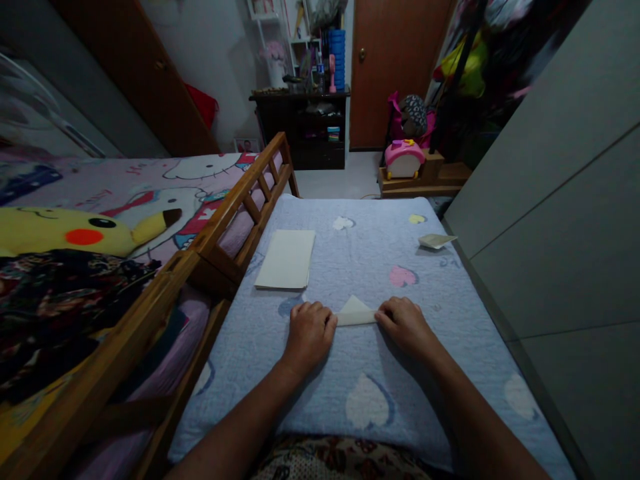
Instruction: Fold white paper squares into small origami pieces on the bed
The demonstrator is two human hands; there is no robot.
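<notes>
A small folded piece of white paper (356,311) lies on a light blue quilted mattress (320,373) in front of me. My left hand (309,331) is curled, its fingers pinching the paper's left end against the quilt. My right hand (406,321) is also curled and grips the paper's right end. The paper shows a pointed fold sticking up between the two hands.
A stack of white sheets (286,259) lies farther back on the left. A folded paper piece (437,241) rests at the far right edge beside a grey wardrobe (560,220). A wooden bed rail (220,233) runs along the left, with a yellow plush toy (75,230) behind it.
</notes>
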